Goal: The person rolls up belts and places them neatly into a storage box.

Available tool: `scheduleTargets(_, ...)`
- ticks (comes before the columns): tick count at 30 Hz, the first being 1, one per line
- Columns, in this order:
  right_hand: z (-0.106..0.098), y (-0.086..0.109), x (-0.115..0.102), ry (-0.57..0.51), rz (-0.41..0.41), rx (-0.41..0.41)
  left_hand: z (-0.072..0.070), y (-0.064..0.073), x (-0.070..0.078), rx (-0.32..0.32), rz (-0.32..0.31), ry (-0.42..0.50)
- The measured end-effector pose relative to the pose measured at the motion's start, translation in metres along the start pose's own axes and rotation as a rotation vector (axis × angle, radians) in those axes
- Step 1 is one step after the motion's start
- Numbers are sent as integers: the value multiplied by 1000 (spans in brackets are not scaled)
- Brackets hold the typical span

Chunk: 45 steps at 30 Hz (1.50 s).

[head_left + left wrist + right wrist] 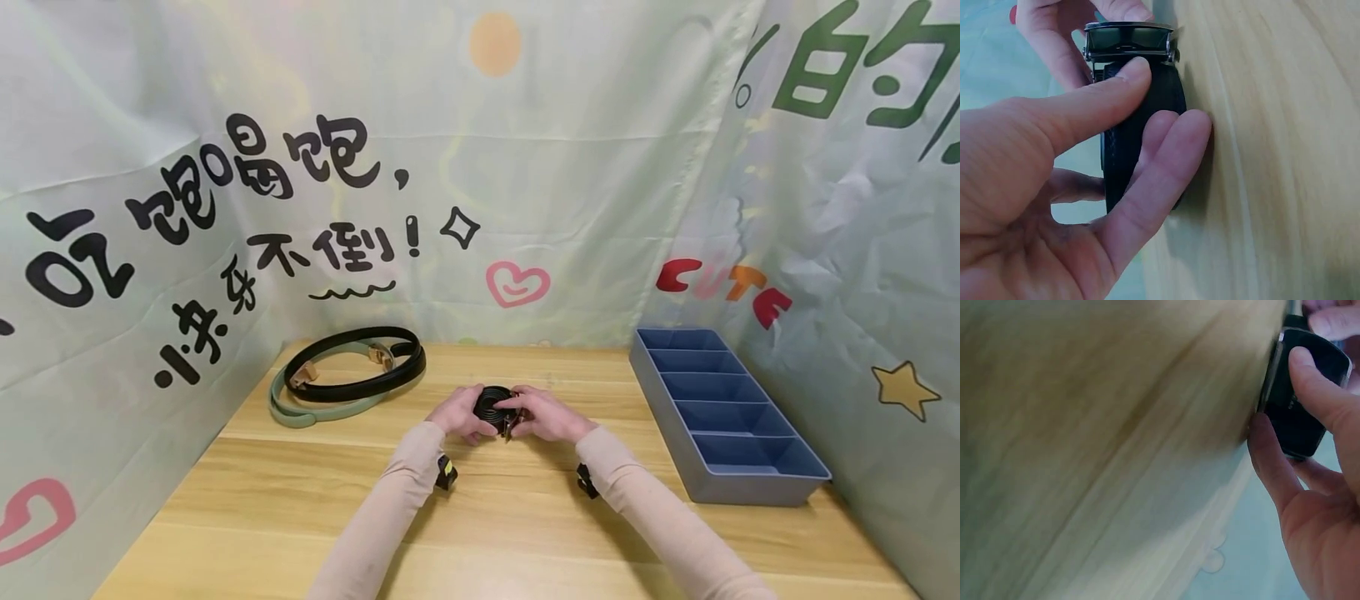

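A black belt point(491, 405), rolled into a tight coil, is between my two hands at the middle of the table. My left hand point(459, 414) holds the coil from its left side; in the left wrist view the thumb lies on the black strap point(1141, 94) with fingers curled round it. My right hand point(546, 415) grips the metal buckle end on the right. The right wrist view shows its thumb on the dark face of the buckle point(1302, 403) and fingers at the lower edge.
At the back left, a looped black belt point(360, 389) lies over a pale green belt point(292, 419). A blue-grey box point(686, 475) with several compartments stands on the right of the wooden table point(300, 517). Printed cloth point(585, 208) hangs behind and at both sides.
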State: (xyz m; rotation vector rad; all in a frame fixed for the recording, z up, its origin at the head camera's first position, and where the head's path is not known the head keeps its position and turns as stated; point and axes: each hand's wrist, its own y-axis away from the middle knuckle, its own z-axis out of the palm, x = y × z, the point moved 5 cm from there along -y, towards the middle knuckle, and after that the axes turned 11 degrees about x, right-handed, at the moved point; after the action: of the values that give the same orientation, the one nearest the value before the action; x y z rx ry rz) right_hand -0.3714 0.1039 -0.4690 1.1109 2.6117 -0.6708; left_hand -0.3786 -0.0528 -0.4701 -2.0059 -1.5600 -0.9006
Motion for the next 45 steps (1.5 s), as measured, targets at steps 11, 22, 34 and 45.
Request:
scheduleTargets(11,4,0,-3,48,-16,-12,0,-2,-5,-4,95,-58)
scheduleTargets(22,-4,3,-5,-6,6,114,-6,-2,-1,54,30,166)
scheduleTargets(34,-29,2,-4,-48,43,213,-5,-2,18,197,283,-22)
scheduleTargets(45,-31,1,-6,57,30,427,-2,-10,22,181,129,488)
